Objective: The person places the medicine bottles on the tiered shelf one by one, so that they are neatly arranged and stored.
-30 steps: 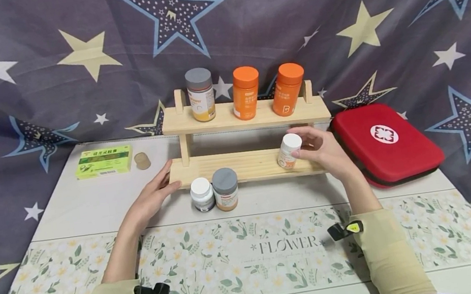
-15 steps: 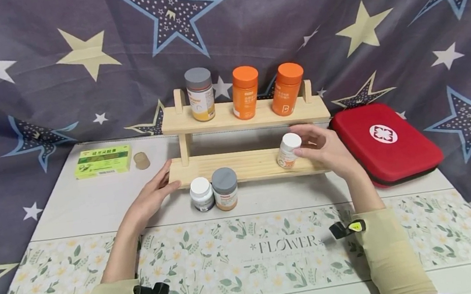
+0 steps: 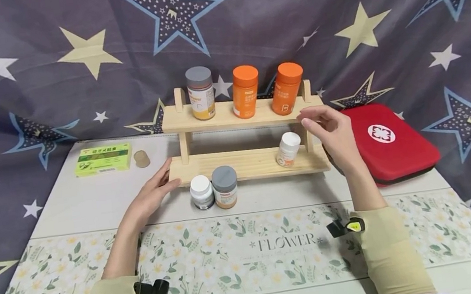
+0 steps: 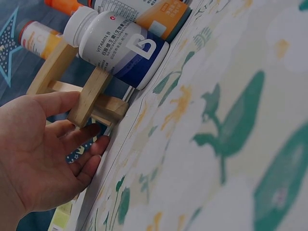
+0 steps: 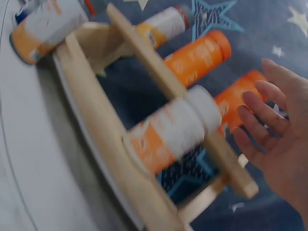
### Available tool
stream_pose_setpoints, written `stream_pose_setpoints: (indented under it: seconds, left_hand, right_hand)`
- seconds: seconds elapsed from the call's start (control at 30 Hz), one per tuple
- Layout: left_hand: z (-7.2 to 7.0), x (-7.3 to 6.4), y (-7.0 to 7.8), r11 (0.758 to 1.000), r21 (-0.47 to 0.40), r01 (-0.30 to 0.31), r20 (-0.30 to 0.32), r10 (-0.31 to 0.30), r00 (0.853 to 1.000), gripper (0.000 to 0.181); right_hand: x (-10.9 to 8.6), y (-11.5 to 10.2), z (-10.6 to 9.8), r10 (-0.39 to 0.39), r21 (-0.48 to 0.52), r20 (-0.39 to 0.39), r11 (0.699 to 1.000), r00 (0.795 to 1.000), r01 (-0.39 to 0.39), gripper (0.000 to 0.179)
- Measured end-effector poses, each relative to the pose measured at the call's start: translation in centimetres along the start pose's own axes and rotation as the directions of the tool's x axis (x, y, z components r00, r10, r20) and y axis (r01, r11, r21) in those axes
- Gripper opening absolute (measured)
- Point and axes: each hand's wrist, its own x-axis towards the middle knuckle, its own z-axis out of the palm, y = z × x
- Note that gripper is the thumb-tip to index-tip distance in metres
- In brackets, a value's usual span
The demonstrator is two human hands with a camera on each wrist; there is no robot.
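Note:
A two-tier wooden shelf (image 3: 237, 159) stands at the back of the table. My left hand (image 3: 152, 195) grips the left end of its lower board, thumb at the front and fingers behind, as the left wrist view (image 4: 53, 144) also shows. On the lower board, toward its right end, a small white-capped pill bottle (image 3: 288, 150) stands upright. Above and right of it, my right hand (image 3: 333, 129) is raised with nothing in it, fingers loosely spread near the upper board's right end. In front of the shelf stand a white vitamin B bottle (image 3: 202, 192) and a grey-lidded jar (image 3: 225, 188).
The upper board carries a grey-capped bottle (image 3: 201, 94) and two orange bottles, one in the middle (image 3: 246, 93) and one at right (image 3: 288, 89). A red first-aid case (image 3: 400, 145) lies at right. At left are a green medicine box (image 3: 103, 160) and a small brown cylinder (image 3: 142, 159).
My right hand has let go of the small white-capped bottle and moved up and right, leaving it standing on the lower board. My left hand keeps its place on the shelf.

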Motion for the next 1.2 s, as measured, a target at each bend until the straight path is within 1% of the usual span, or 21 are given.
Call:
stream_pose_setpoints:
  seconds: [0.1,0.17,0.27,0.33,0.5,0.57,0.67,0.87,0.97,1.1,1.2]
  left_hand:
    - [-0.1,0.0,-0.1,1.0,-0.002,0.001,0.001,-0.001,1.0,0.081]
    - [-0.1,0.0,-0.1,1.0,-0.002,-0.005,0.003,0.005,1.0,0.081]
    - [-0.1,0.0,-0.1,1.0,0.0,-0.01,0.004,0.01,1.0,0.082]
    - [-0.1,0.1,-0.1,1.0,0.003,-0.007,0.005,0.007,1.0,0.082]
    - [-0.1,0.1,-0.1,1.0,0.005,-0.003,0.006,0.003,1.0,0.082]
    - [-0.1,0.1,-0.1,1.0,0.005,0.0,0.006,0.0,1.0,0.082]
    - [0.0,0.1,0.0,1.0,0.009,0.011,0.005,-0.011,1.0,0.082]
    - [0.0,0.0,0.1,1.0,0.013,0.021,0.008,-0.021,1.0,0.082]
    - [-0.1,0.0,0.1,1.0,0.015,0.017,0.01,-0.018,1.0,0.082]
    - [-0.1,0.0,0.1,1.0,0.014,0.013,0.009,-0.013,1.0,0.081]
    - [0.0,0.0,0.2,1.0,0.013,0.015,0.011,-0.015,1.0,0.081]
  right_hand:
    - [0.3,-0.9,1.3,-0.065,0.06,-0.056,0.996,0.996,0.068,0.017]
    - [0.3,-1.4,2.3,-0.095,0.087,-0.082,0.991,0.992,0.102,0.014]
    - [0.1,-2.0,3.7,-0.12,0.12,-0.078,0.984,0.99,0.129,0.011]
    - [-0.2,-2.3,4.7,-0.129,0.126,-0.049,0.983,0.99,0.134,0.012]
    - [-1.0,-2.4,7.1,-0.13,0.08,0.082,0.989,0.988,0.123,0.016]
    - [-1.3,-2.2,7.9,-0.116,0.056,0.132,0.992,0.984,0.109,0.018]
    - [-1.7,-1.7,8.9,-0.082,0.046,0.197,0.996,0.977,0.075,0.02]
    - [-2.1,-0.9,9.9,-0.035,0.047,0.286,0.999,0.957,0.022,0.024]
    - [-2.3,-0.4,10.5,-0.008,0.017,0.349,1.0,0.937,0.002,0.028]
    - [-2.5,0.2,11.3,0.044,-0.029,0.455,0.999,0.89,-0.034,0.039]
    - [-2.8,0.5,11.7,0.088,-0.071,0.513,0.996,0.854,-0.06,0.05]
